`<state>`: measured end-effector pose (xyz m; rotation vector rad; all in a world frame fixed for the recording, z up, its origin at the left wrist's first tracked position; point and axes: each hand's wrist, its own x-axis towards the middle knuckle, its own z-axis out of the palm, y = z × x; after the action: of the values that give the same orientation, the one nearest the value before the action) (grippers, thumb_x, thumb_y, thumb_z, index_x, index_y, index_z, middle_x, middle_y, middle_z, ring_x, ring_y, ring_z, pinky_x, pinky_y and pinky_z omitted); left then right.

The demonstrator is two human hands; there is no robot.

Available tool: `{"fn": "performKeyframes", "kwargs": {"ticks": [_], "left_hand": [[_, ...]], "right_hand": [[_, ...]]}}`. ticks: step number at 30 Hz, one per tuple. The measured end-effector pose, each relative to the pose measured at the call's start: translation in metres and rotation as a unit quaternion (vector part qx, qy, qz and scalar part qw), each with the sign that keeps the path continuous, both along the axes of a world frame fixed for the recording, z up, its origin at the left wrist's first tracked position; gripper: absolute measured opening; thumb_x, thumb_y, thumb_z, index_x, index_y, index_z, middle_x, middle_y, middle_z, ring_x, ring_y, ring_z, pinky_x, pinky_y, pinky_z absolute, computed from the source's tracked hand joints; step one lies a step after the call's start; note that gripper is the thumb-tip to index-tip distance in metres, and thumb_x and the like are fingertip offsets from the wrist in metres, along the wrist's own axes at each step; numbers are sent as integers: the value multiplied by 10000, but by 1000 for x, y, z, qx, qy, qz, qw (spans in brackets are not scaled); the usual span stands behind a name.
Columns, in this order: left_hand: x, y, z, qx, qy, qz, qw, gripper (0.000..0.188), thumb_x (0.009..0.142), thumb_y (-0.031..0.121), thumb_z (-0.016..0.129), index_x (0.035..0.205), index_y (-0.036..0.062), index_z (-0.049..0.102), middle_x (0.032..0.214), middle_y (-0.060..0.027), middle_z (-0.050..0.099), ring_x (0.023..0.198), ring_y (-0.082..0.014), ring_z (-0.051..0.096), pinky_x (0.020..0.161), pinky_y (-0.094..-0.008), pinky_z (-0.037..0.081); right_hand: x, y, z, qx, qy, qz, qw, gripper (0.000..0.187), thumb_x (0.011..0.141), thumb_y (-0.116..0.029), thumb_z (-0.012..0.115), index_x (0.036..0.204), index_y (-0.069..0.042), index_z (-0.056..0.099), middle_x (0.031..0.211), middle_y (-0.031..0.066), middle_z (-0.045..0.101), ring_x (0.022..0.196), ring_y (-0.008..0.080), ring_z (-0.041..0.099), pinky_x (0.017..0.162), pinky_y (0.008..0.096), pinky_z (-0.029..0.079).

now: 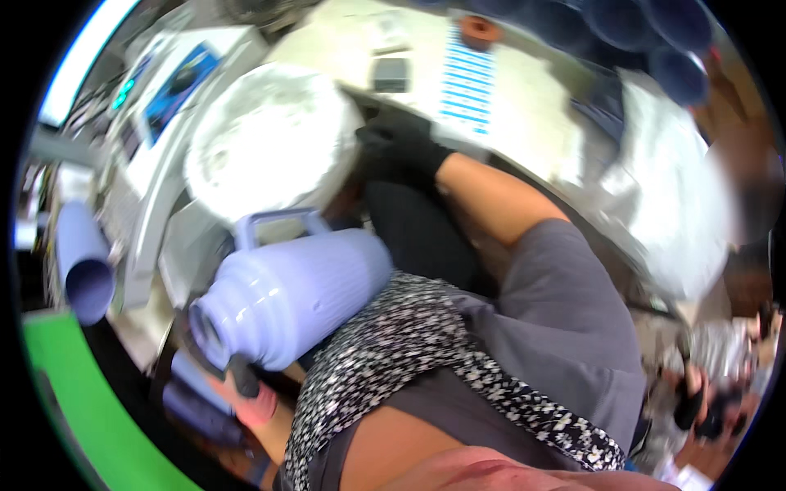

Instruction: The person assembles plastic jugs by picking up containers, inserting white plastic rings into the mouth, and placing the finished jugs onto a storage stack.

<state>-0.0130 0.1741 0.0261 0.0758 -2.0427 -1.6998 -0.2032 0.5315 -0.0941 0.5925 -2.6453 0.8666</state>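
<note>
My left hand [243, 378], in a dark glove, grips the neck end of a glossy lavender jug [307, 278] with a loop handle. The jug lies tilted across my lap, its open mouth toward the lower left and its handle up. Most of that hand's fingers are hidden behind the jug. Beside the right rim of a round white tub [274, 143], which looks lined with thin plastic, is my right hand [401, 143] in a black glove. Motion blurs its fingers, and I cannot tell whether they hold anything.
A pale worktable [532, 106] bears a blue-and-white striped sheet [468, 82], a brown tape roll [479, 31] and a small grey block [390, 74]. Dark blue cylinders [618, 20] stand at the back right, above a white plastic bag [667, 196]. A lavender cylinder [82, 254] is at left.
</note>
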Motion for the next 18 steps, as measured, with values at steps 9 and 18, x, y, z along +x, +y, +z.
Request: {"fn": "performKeyframes", "kwargs": {"ticks": [9, 18], "left_hand": [[-18, -4, -1, -125, 42, -127, 983, 948, 679, 406, 720, 1413, -42, 322, 1362, -196, 456, 1241, -309, 465, 1062, -426, 358], [-12, -23, -9, -46, 4, -143, 989, 962, 584, 336, 856, 1385, 39, 411, 1389, -171, 436, 1291, -313, 419, 1075, -432, 339]], "right_hand": [[45, 326, -1, 79, 190, -429, 879, 326, 867, -234, 557, 1111, -30, 629, 1077, 176, 650, 1024, 335, 600, 919, 410, 450], [36, 356, 20, 325, -58, -406, 852, 477, 905, -402, 488, 1271, -100, 528, 1243, 173, 563, 1188, 350, 507, 1012, 440, 382]]}}
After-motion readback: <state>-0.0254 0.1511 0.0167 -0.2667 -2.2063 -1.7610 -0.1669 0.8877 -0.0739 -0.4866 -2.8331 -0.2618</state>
